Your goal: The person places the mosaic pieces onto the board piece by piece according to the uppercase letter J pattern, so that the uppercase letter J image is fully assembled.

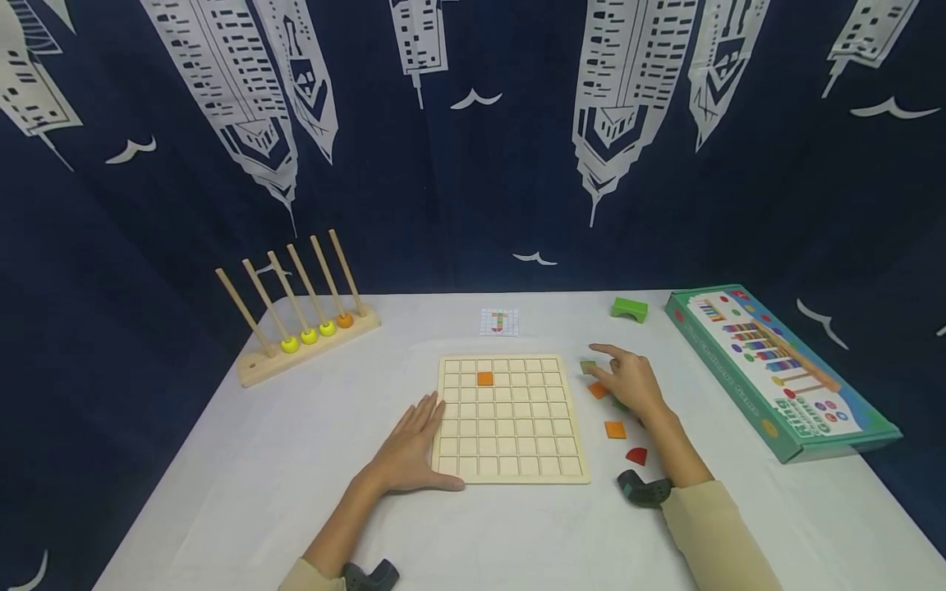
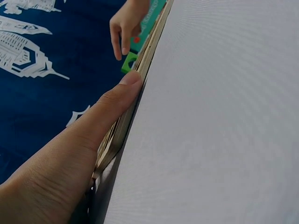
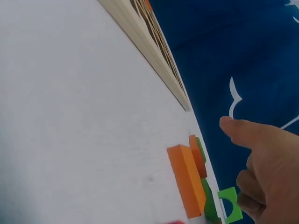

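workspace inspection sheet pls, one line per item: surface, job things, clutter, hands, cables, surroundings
surface: white table, no spills seen.
job's things: wooden grid board with one orange square tile seated in it; loose orange tiles, a small green tile and a red piece lie to its right; pattern card beyond the board.
clutter: peg rack with rings, green arch block, green game box.
hands: left hand rests flat against the board's left edge; right hand touches the small green tile with its fingertips.
cables: nothing seen.
surroundings: dark blue curtain with white towers.
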A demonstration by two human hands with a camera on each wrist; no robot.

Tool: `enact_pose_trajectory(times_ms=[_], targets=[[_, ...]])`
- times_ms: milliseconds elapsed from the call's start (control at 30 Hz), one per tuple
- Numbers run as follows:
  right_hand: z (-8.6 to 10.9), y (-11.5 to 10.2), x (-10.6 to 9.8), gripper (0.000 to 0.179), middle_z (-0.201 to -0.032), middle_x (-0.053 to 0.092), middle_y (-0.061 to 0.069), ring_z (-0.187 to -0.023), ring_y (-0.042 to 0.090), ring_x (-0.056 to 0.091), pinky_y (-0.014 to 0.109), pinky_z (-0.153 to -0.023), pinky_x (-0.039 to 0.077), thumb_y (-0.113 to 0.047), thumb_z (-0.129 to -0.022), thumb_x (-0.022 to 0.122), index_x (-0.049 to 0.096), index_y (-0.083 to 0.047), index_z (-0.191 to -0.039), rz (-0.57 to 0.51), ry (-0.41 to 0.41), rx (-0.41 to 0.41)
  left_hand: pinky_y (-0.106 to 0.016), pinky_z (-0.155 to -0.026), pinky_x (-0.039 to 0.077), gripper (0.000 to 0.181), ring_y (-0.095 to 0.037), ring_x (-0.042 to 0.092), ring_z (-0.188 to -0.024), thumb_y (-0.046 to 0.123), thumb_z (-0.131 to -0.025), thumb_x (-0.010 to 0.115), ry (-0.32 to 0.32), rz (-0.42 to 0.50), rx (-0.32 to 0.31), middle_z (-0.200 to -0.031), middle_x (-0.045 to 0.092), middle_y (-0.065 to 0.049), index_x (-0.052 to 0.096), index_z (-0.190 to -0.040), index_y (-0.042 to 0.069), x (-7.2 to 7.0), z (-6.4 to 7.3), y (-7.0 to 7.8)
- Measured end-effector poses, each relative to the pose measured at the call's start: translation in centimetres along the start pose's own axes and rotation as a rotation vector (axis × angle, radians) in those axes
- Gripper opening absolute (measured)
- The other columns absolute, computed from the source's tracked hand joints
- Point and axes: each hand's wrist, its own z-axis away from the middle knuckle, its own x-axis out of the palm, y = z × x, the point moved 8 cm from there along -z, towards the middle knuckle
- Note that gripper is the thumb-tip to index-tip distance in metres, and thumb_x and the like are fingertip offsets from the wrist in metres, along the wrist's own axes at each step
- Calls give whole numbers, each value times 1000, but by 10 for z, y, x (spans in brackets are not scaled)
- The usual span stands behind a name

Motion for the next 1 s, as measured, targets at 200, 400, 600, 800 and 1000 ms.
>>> enact_pose_trajectory(times_ms=[200,400,600,800,1000], targets=[[1,16,9,50,-47,31,-2,-43,13,26,27,-42,24,-30,-82,71,60,-2,-121,54,-71,65,-38,-112,5,131,-22,3,-140,83,-53,61,-9,1,1,-153,8,-13,18,-146,1,1,0,0],[1,21,15,42,-49,35,0,-47,16,32,29,-45,27,-28,-82,70,64,-3,-116,100,-118,95,-37,-112,4,132,-22,3,-140,84,-52,60,-11,-2,-2,-153,8,-13,18,-146,2,0,0,0],[2,21,15,34,-49,37,0,-46,16,35,27,-44,29,-27,-83,69,67,-4,-109,107,-100,104,-38,-112,4,132,-22,3,-140,84,-52,60,-12,-3,-5,-153,8,-14,18,-146,2,-1,0,0],[3,19,13,34,-49,36,-1,-47,16,34,28,-44,28,-29,-83,69,68,-5,-107,109,-78,92,-38,-112,4,132,-22,4,-140,83,-52,61,-4,3,-1,-153,8,-14,18,-146,1,-2,0,0],[5,3,9,35,-48,33,-2,-46,14,28,27,-42,24,-33,-82,70,68,-7,-106,95,-26,33,-38,-112,5,132,-22,4,-140,84,-51,60,-1,5,-1,-153,8,-12,18,-147,3,-1,0,0]])
